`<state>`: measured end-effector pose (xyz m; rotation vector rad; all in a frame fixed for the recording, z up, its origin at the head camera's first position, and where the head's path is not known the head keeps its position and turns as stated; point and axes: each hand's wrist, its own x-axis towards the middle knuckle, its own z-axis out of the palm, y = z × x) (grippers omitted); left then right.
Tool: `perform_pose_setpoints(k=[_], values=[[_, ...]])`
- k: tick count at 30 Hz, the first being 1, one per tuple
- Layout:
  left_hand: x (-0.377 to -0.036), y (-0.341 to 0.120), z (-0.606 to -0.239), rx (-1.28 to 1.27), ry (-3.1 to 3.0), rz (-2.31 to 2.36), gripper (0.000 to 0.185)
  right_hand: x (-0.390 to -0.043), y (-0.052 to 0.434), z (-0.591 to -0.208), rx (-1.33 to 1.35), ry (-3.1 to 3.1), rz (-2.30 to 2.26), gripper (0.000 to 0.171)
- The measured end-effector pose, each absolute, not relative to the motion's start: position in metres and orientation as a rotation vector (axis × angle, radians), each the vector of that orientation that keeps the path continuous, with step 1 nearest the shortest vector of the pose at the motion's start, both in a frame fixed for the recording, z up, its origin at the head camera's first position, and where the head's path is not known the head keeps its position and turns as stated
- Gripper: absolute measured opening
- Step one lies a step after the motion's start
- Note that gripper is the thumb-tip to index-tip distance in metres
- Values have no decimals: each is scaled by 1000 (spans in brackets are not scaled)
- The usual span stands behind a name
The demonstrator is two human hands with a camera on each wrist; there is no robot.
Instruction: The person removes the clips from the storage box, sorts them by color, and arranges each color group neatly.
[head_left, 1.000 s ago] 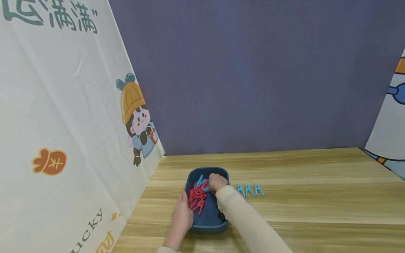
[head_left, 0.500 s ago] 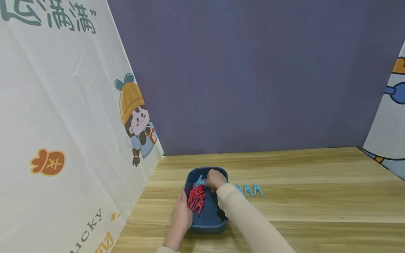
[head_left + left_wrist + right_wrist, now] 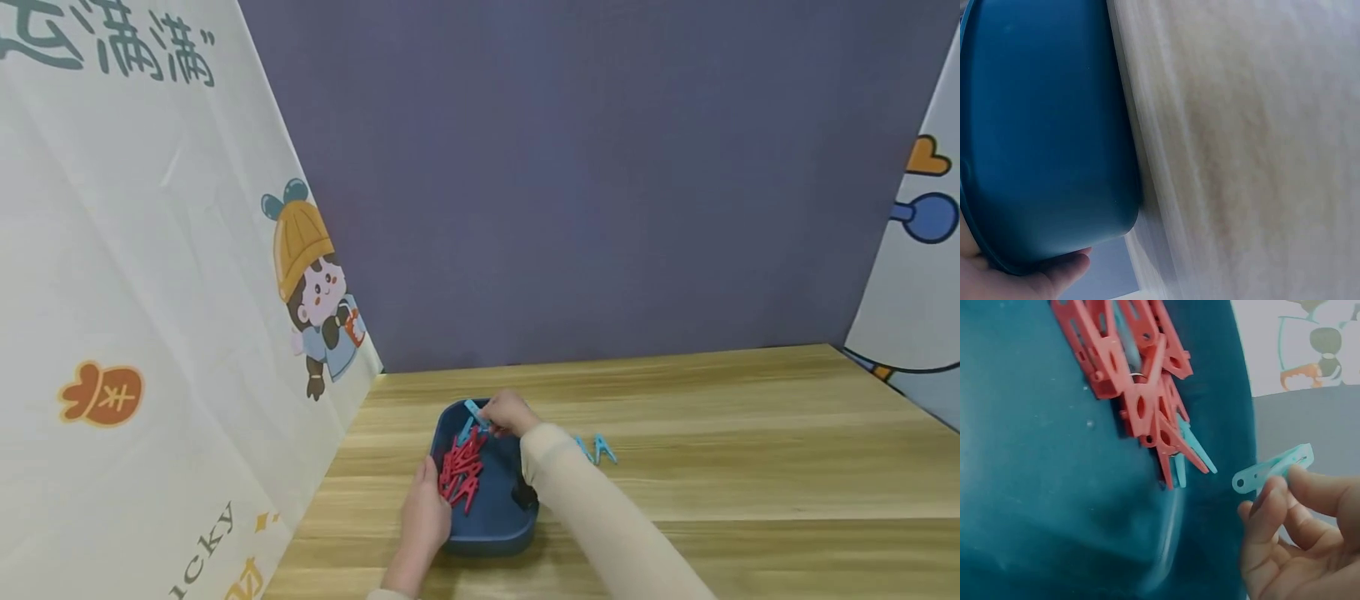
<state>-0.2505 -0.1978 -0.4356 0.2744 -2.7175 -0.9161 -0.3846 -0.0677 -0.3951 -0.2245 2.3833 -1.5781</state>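
A slim light-blue plastic clothespin (image 3: 1272, 469) is pinched in the right hand (image 3: 510, 413) above the far end of a smooth, rounded dark-blue tub (image 3: 491, 533) — red pegs (image 3: 459, 475) heaped inside. The tub sits on a wood-grain table (image 3: 750, 467) beside printed cloth (image 3: 150, 292); the left hand (image 3: 423, 521) grips its near rim.

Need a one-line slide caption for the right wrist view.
Right hand pinches a light blue plastic clothespin above the dark blue plastic tub holding a pile of red plastic clothespins.

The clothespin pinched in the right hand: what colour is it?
Light blue; the clothespin in the right hand shows best in the right wrist view.
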Motion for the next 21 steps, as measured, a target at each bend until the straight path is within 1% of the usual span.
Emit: perform_pose_setpoints(k=[2, 7, 15, 21], values=[[-251, -198, -435, 284, -2727, -924, 56, -386, -65, -394, -201, 2321, -1639, 31], [-250, -197, -435, 307, -2747, -921, 56, -388, -58, -391, -195, 2208, -1722, 12], [-250, -197, -435, 258, -2734, -883, 55, -392, -40, -382, -199, 2067, -1816, 22], [-250, -197, -436, 253, -2736, -880, 54, -392, -21, -378, -224, 1879, -1913, 33]])
